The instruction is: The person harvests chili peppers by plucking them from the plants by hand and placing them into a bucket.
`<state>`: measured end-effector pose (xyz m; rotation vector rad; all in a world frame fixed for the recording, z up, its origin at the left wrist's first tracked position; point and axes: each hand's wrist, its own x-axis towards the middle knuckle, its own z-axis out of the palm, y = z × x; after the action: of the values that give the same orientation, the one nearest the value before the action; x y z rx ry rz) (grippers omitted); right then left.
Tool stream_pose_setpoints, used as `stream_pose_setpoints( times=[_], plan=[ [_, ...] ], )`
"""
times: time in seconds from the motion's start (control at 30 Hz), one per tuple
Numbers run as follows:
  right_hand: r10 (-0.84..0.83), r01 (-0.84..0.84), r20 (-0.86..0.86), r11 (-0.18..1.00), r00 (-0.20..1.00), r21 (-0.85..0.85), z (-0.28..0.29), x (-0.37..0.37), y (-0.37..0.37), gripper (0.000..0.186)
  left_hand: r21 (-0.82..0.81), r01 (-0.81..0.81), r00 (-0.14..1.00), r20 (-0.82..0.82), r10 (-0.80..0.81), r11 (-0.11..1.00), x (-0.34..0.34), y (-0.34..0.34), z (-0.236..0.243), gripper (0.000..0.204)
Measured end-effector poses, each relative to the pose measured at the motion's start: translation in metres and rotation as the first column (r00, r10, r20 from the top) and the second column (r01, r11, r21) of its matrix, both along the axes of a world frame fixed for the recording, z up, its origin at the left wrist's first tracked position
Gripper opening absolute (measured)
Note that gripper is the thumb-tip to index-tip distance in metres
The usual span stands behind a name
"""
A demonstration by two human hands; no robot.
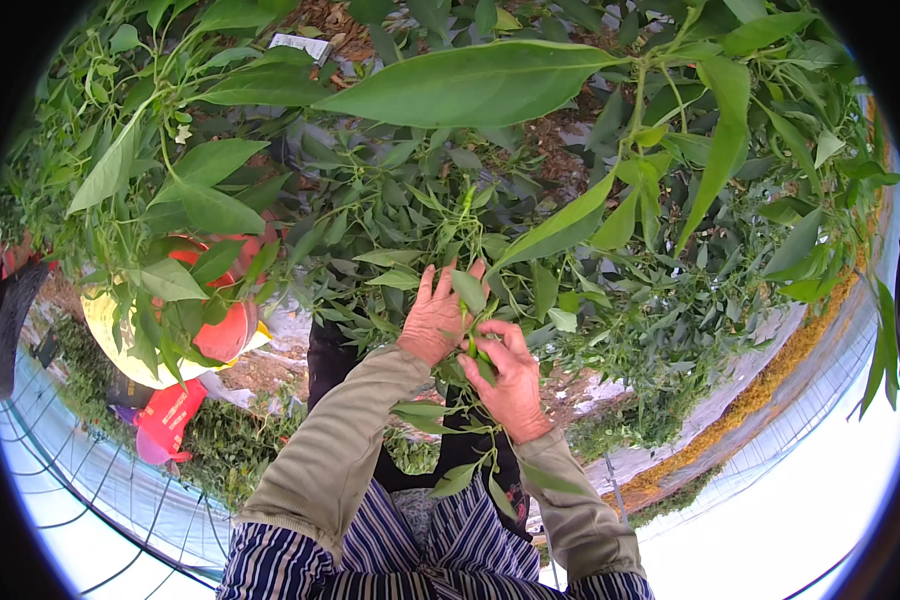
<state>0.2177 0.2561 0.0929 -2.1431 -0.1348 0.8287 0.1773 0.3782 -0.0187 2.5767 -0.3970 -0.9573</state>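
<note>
Near edge of the pepper plant | right hand, nearer, is pinching a slim green pepper at its fingertips, long axis running roughly toward the wearer | left hand, just up-left, is resting open-fingered among leaves

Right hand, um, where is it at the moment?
In the head view, the right hand is just right of centre, slightly below and to the right of the left hand, by stems of the leafy green plant.

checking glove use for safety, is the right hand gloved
No, the right hand is bare, with skin showing down to the tan sleeve.
</note>
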Motion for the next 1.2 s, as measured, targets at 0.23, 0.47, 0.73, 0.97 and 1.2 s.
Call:
stream_pose_setpoints(
  times=[0.23, 0.47, 0.73, 0.97, 1.2],
  plan=[
    [-0.062, 0.143, -0.464, 0.98, 0.884, 0.141, 0.054, -0.025, 0.002, 0.02, 0.019, 0.009, 0.997, 0.076, -0.01, 1.0, -0.004, 0.004, -0.007, 0.053],
    [-0.39, 0.435, -0.31, 0.896, 0.867, 0.087, 0.079, 0.024, -0.011, 0.005, -0.008, -0.023, 0.999, -0.03, 0.023, 1.0, 0.006, -0.008, 0.003, 0.05],
    [-0.124, 0.123, -0.16, 0.992, 0.979, -0.02, -0.01, 0.087, 0.015, 0.015, 0.139, 0.069, 0.994, 0.079, -0.081, 0.988, 0.008, -0.029, 0.004, 0.038],
    [-0.428, 0.428, -0.017, 0.903, 0.903, 0.012, -0.121, 0.13, 0.031, 0.017, 0.088, -0.016, 0.998, 0.061, 0.01, 0.996, -0.003, -0.025, 0.001, 0.039],
    [-0.645, 0.678, -0.212, 0.688, 0.734, 0.257, -0.185, 0.199, 0.066, 0.004, 0.071, -0.046, 0.999, 0.021, 0.045, 0.996, -0.003, -0.032, 0.004, 0.035]
  ],
)
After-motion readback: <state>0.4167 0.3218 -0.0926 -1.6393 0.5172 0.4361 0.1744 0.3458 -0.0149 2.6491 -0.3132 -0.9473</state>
